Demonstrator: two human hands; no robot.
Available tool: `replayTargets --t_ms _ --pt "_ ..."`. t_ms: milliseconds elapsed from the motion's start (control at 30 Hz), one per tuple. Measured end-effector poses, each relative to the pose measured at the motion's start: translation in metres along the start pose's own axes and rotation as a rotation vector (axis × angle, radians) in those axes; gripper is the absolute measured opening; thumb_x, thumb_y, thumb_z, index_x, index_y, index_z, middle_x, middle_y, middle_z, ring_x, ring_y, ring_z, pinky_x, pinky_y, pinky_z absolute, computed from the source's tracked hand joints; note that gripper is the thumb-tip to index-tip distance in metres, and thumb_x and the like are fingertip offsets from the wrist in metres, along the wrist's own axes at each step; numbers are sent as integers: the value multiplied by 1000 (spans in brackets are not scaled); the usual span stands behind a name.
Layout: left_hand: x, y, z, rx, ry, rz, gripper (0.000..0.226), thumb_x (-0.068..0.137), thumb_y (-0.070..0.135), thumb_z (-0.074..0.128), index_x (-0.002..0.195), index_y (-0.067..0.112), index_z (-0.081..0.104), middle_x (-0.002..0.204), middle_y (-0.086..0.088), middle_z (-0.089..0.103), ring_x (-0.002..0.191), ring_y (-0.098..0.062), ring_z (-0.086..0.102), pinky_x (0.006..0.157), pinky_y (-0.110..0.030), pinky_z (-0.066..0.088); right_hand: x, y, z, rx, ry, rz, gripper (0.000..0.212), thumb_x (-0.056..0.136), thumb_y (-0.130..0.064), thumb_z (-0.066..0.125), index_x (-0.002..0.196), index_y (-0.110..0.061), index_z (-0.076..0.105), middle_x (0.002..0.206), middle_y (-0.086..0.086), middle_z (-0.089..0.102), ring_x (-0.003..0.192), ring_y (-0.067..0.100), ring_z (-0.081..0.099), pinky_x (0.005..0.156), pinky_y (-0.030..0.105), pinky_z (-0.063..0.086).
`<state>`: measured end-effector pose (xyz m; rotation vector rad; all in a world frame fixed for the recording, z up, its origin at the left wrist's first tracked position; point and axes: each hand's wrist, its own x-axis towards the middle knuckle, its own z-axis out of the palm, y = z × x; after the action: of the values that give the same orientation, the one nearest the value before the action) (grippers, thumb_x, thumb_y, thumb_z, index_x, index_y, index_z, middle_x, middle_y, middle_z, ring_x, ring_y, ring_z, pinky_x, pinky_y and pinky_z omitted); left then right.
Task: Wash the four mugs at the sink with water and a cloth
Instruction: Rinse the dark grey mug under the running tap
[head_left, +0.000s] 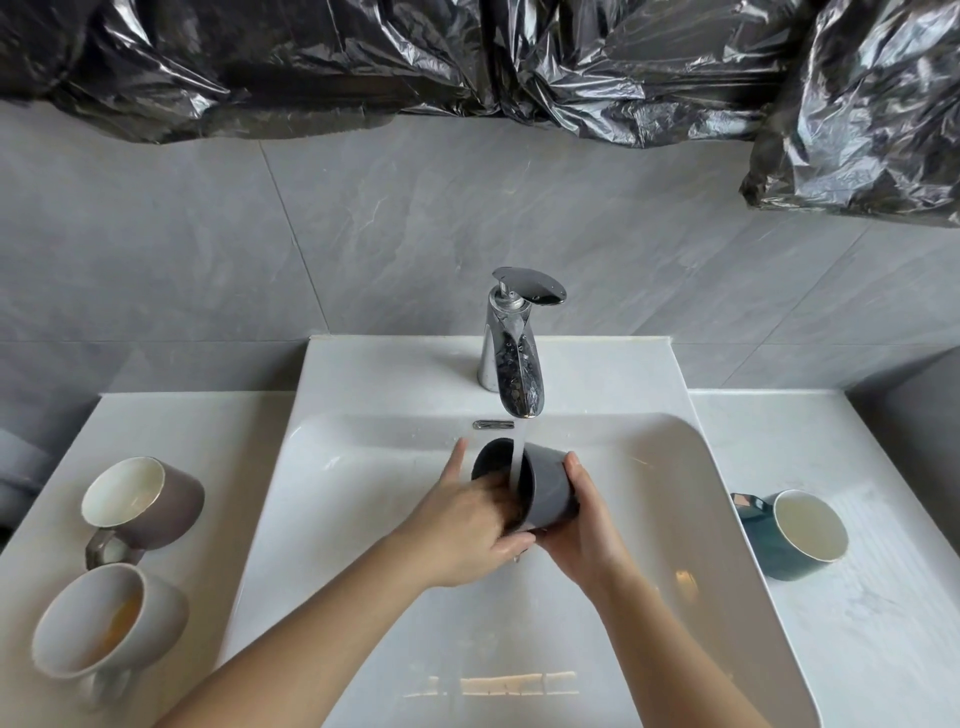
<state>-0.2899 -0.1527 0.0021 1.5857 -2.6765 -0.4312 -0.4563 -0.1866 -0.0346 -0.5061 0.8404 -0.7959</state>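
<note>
Grey ceramic mug (548, 491), location? (Clerk)
Sink (363, 519) centre, under tap (511, 358) at twelve o'clock. Right hand (587, 535) grasps its wall; left hand (457, 535), fingers inside, curl untold. Wet, slippery, breakable, I judge: clasp the body. (Washer)

Surfaces, clock positions taken from basin centre:
- 12: tap (511, 358), chrome metal, mirror-bright, water-spotted; overflow slot (493, 425) also bright metal
- centre: sink (363, 519), white ceramic, smooth, glossy, wet sheen
- centre: dark grey mug (550, 491), matt glaze outside
- 9: brown mug (176, 499), satin outside, glossy cream inside
- 8: pale grey mug (156, 613), smooth glaze, orange-brown stain inside
- 3: teal mug (779, 556), high gloss outside, cream inside
- 3 and 9: counter (857, 623), white, stone-like, low sheen
- 12, far: wall tiles (415, 208), grey, matt, faintly veined
- 12, top: black plastic sheeting (363, 62), thin, crinkled, shiny
</note>
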Motion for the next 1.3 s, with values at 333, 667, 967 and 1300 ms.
replayTargets --t_ms 333,667,967,1300 --pt "0 -8 -6 99 -57 103 36 84 5 46 113 22 58 121 -1 61 124 -20 47 117 -56 6 1 -23 -4 -23 27 174 59 92 -51 46 125 -5 63 120 22 69 100 34 69 76 44 57" --pt "8 27 6 -433 433 -157 27 87 30 60 106 14 69 117 -7 67 123 -31 42 104 -34 33 7 1 -1 339 -38 -35 90 52 -33 95 134 -22 59 123 14 67 101 30 69 84 39 57" --pt "4 -11 8 132 147 91 18 80 24 69 98 26 69 87 7 70 93 -14 66 112 -63 14 5 -9 3 161 -22 48 58 70 -47 79 117 -15 67 115 17 69 94 30 70 71 39 59" --pt "7 19 12 -183 189 -90 39 95 34 53 129 16 56 131 -7 59 128 -28 45 116 -42 23 -3 -1 -3 252 -32 -76 49 96 -38 40 113 -5 72 119 22 68 107 33 68 85 40 59"
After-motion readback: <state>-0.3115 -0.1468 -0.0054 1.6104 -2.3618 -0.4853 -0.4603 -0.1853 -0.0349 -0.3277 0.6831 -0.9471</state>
